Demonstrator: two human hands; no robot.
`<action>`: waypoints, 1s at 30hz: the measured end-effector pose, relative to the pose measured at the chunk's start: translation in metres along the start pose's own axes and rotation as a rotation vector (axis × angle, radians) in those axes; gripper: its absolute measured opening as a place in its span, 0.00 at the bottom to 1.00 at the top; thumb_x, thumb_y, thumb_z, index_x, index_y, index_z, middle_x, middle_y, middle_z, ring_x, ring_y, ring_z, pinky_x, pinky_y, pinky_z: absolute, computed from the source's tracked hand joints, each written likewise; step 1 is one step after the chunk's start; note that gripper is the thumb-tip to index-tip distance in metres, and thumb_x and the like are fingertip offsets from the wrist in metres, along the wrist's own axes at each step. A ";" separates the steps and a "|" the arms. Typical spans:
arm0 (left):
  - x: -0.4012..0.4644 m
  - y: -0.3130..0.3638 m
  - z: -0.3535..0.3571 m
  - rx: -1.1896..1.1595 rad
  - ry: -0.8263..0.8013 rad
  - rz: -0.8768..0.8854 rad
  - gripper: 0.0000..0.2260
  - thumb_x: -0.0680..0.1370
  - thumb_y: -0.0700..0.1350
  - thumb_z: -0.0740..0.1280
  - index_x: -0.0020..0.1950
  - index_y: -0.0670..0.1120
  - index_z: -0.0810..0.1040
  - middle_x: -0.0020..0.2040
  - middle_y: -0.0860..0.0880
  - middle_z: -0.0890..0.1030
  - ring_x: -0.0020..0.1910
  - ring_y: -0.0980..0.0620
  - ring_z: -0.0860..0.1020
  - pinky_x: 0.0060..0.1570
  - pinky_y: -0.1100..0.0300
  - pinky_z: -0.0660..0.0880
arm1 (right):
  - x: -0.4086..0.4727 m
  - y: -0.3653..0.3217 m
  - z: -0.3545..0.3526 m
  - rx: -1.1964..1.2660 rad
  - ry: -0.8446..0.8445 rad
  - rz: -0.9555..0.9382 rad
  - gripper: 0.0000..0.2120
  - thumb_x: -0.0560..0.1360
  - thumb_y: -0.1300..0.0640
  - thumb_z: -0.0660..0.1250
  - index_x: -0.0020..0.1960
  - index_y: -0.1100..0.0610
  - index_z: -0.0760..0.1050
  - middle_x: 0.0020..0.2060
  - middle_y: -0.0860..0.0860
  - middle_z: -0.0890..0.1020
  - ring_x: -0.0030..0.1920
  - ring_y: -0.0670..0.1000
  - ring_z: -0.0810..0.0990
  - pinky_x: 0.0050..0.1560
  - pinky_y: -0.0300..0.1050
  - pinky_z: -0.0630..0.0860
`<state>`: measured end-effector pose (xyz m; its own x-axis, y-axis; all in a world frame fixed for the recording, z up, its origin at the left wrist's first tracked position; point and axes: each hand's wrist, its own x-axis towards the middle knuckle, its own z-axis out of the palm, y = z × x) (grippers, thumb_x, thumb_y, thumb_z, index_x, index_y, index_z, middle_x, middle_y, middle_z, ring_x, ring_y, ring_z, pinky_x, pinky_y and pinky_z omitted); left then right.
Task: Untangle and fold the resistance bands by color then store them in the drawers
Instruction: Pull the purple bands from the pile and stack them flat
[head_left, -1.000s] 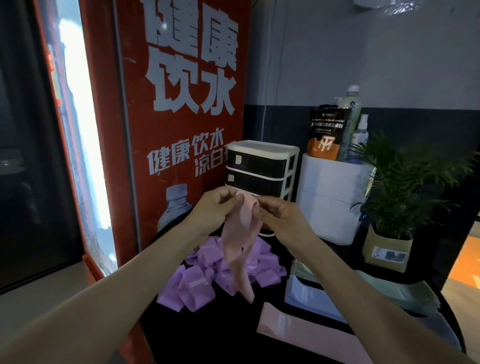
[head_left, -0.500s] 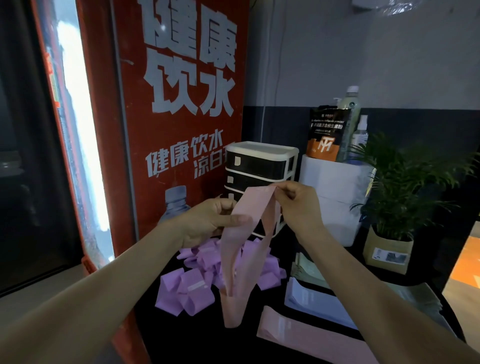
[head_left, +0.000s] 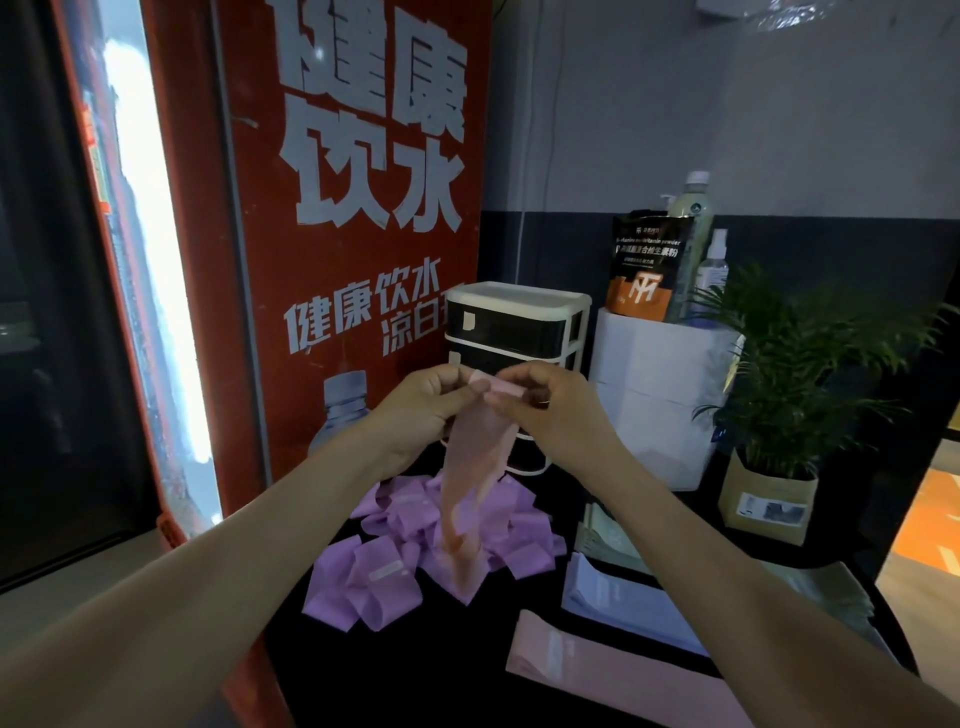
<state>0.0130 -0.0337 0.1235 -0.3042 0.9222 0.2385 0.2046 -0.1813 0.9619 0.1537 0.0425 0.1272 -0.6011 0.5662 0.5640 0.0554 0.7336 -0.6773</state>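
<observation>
A pink resistance band (head_left: 475, 467) hangs at the middle of the frame, held up by its top edge between both hands in front of the drawer unit (head_left: 517, 332). The left hand (head_left: 423, 410) pinches the upper end with curled fingers and thumb; the right hand (head_left: 550, 410) pinches the same end just beside it, so the two hands nearly touch. The band drops in a long loose fold, its lower tip dangling over a heap of purple bands (head_left: 415, 551) piled on the dark table (head_left: 441, 675).

Lower right, another pink band (head_left: 597, 670) lies flat on the table, with a pale blue band (head_left: 618, 603) above it and greenish bands (head_left: 810, 587) further right. The drawer unit stands at centre frame, white-framed with dark drawer fronts, all pushed in as far as I can tell. Beside it on the right is a white box (head_left: 660, 395) carrying a black and orange pouch (head_left: 647, 267) and bottles. A potted plant (head_left: 779, 374) sits at the right edge, and a red sign (head_left: 337, 208) with large white characters fills the upper left.
</observation>
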 end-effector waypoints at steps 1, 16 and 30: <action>0.000 0.001 0.002 -0.001 0.000 -0.001 0.06 0.79 0.44 0.61 0.47 0.47 0.77 0.45 0.49 0.80 0.45 0.53 0.77 0.44 0.63 0.74 | 0.002 0.002 0.002 -0.046 0.027 -0.012 0.06 0.74 0.56 0.68 0.50 0.56 0.79 0.40 0.47 0.80 0.38 0.42 0.76 0.39 0.31 0.72; -0.003 -0.067 0.002 0.855 0.143 -0.059 0.09 0.71 0.44 0.72 0.48 0.44 0.76 0.39 0.50 0.77 0.40 0.50 0.76 0.33 0.67 0.69 | 0.023 0.036 -0.018 0.207 0.409 0.357 0.05 0.75 0.63 0.65 0.45 0.58 0.80 0.38 0.54 0.80 0.46 0.60 0.80 0.53 0.61 0.78; 0.009 -0.082 -0.037 0.034 0.454 -0.364 0.09 0.78 0.37 0.61 0.38 0.45 0.72 0.39 0.42 0.74 0.36 0.48 0.71 0.34 0.58 0.73 | 0.007 0.074 -0.030 0.354 0.533 0.494 0.05 0.76 0.65 0.65 0.47 0.62 0.80 0.39 0.55 0.79 0.42 0.53 0.77 0.54 0.56 0.78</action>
<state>-0.0412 -0.0237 0.0515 -0.7276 0.6829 -0.0655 0.0402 0.1377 0.9897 0.1779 0.1122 0.0948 -0.1070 0.9625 0.2492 -0.0946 0.2396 -0.9662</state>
